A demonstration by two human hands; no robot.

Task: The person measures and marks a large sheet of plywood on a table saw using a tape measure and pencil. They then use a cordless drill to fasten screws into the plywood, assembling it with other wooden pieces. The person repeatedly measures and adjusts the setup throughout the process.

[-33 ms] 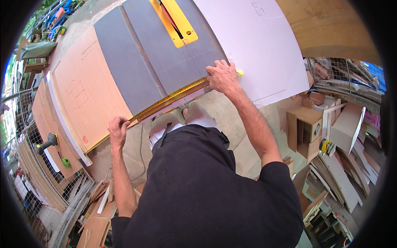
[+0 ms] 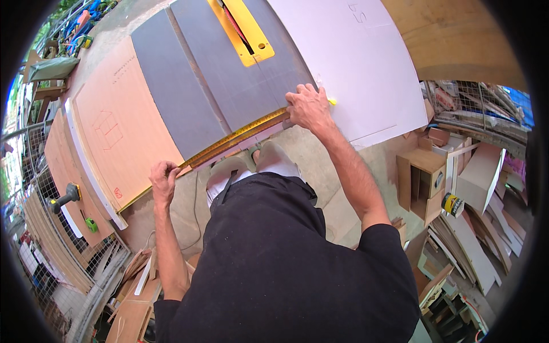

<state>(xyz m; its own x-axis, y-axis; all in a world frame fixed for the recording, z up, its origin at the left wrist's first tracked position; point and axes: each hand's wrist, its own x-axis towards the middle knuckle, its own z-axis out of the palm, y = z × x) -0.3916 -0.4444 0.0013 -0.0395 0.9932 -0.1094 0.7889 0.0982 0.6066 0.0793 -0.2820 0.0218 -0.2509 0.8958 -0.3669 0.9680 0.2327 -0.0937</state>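
Observation:
A yellow measuring tape (image 2: 251, 123) lies stretched along the near edge of the grey saw table (image 2: 154, 68). Its yellow strip carries on past my left hand (image 2: 164, 178), along the edge of the pinkish wooden panel (image 2: 123, 126). There, thumb and forefinger of my left hand pinch together at the tape. My right hand (image 2: 310, 107) has its fingers curled over the tape at the table's front edge, by the white sheet (image 2: 366, 74). A small bright yellow piece (image 2: 331, 101) shows beyond my right hand; the tape's end or case there is mostly hidden.
A reddish saw blade (image 2: 235, 26) stands in the slot of a yellow insert plate (image 2: 261, 39). Left lie a yellow-black power tool (image 2: 66, 198) and a green tape measure (image 2: 91, 224). A wooden box (image 2: 420, 177), a can (image 2: 452, 204) and offcuts (image 2: 463, 246) crowd the right.

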